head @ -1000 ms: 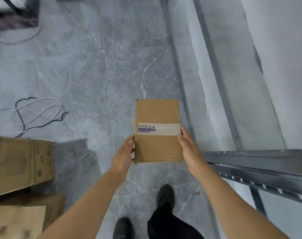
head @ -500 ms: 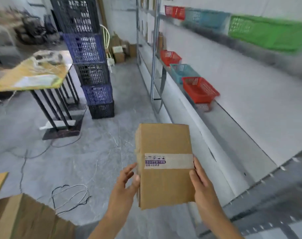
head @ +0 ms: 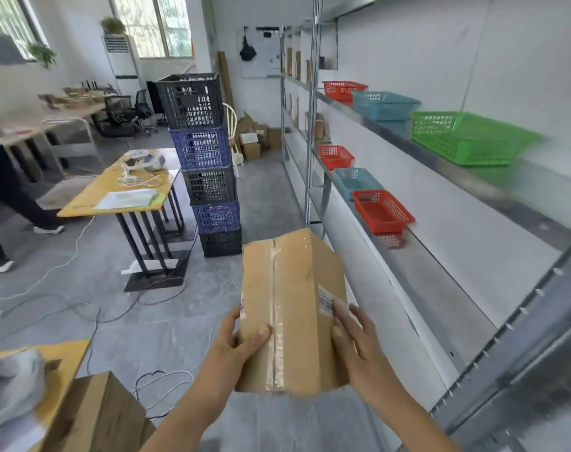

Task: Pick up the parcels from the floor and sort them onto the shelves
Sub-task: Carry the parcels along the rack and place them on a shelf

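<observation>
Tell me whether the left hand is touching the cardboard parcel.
Touching. The head view shows the left hand gripping the cardboard parcel, thumb pressed flat on its taped face.

1. There is one view only, a wide-angle camera worn on the person's head, so no second view shares any part of the scene.
2. It looks forward and slightly down along an aisle, with the grey floor [head: 271, 190] running away from the camera.
3. Nearest the lens are the two forearms, rising from the bottom edge, and the cardboard box [head: 290, 314] in the lower centre.
4. The metal shelves [head: 440, 288] run along the right side, close at the bottom right corner and receding to the far wall.
5. The stack of crates [head: 209, 164] stands mid-distance, left of centre; windows [head: 153, 24] sit far off at the top left.
6. Straight lines bow near the edges.
</observation>
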`<control>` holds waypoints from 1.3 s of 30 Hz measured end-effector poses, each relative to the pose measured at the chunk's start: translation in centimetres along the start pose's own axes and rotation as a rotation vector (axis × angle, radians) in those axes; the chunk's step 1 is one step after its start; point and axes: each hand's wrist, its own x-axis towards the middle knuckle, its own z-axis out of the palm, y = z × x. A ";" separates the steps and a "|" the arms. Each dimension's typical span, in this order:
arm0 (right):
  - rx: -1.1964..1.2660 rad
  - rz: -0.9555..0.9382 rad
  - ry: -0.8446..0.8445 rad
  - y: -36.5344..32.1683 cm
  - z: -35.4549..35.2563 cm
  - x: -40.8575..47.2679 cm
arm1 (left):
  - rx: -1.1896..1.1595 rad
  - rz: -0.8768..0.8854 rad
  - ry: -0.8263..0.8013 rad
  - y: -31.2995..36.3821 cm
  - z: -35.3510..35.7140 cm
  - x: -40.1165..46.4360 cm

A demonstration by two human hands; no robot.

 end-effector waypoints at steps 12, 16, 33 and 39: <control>0.422 0.094 -0.100 0.6 -1.5 -1.2 | 0.048 -0.039 -0.062 0.1 1.9 -1.2; 0.571 0.118 -0.018 1.4 -2.1 -1.6 | 0.124 -0.009 -0.158 0.0 1.8 -1.3; 0.039 -0.168 0.110 1.3 -3.6 -2.2 | -0.103 0.002 -0.198 -0.5 1.2 -3.3; 0.094 -0.149 0.074 0.2 -4.0 -3.1 | -0.028 0.070 -0.216 -0.4 1.7 -4.0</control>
